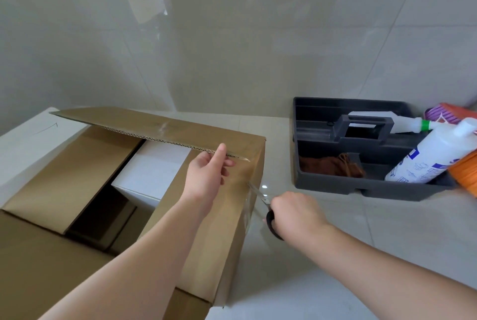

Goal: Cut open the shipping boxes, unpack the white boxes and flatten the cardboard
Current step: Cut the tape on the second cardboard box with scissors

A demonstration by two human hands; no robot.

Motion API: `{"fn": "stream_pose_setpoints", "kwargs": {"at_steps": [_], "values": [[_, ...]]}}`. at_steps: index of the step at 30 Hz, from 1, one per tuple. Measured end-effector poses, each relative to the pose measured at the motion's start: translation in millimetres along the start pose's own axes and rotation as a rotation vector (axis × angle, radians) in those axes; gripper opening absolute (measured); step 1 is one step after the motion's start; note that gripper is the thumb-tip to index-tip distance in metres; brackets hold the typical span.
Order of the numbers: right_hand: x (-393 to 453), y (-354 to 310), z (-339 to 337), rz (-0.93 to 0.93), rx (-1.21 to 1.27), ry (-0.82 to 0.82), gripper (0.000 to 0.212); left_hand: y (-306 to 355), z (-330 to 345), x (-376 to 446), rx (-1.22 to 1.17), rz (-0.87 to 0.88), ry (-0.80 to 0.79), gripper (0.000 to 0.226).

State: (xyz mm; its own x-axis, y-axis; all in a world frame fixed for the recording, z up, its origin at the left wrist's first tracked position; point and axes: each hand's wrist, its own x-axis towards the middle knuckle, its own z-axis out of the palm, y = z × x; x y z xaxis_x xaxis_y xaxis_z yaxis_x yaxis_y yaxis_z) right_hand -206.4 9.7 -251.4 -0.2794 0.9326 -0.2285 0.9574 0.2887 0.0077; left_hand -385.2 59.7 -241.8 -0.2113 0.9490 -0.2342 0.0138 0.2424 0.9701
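Cardboard shipping box [77,177] sits open on the floor with a white box [152,172] inside, the left hand [206,177] pinches its far flap [144,126], and the right hand [294,212] grips black scissors [268,212] poking its taped edge.

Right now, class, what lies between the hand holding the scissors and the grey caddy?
In the head view, only bare glossy floor tile lies between the right hand gripping the scissors and the grey caddy.

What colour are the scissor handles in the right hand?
Black, seen in the head view: scissors gripped by the right hand.
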Motion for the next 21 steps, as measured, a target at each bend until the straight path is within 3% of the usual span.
{"fn": "stream_pose_setpoints", "kwargs": {"at_steps": [6,11,17,21], "values": [[9,14,-11,-0.085,0.028,0.050,0.014,-9,-9,-10,-0.061,0.064,-0.063,0.013],[8,15,-24,-0.130,0.009,0.156,0.008,-7,-16,-5,0.047,0.142,-0.047,0.045],[22,4,-41,-0.126,0.042,0.231,0.014,-12,-19,0,0.073,0.165,-0.025,0.044],[26,6,-45,-0.120,0.069,0.140,0.015,-17,-23,2,0.086,0.157,-0.033,0.043]]}}
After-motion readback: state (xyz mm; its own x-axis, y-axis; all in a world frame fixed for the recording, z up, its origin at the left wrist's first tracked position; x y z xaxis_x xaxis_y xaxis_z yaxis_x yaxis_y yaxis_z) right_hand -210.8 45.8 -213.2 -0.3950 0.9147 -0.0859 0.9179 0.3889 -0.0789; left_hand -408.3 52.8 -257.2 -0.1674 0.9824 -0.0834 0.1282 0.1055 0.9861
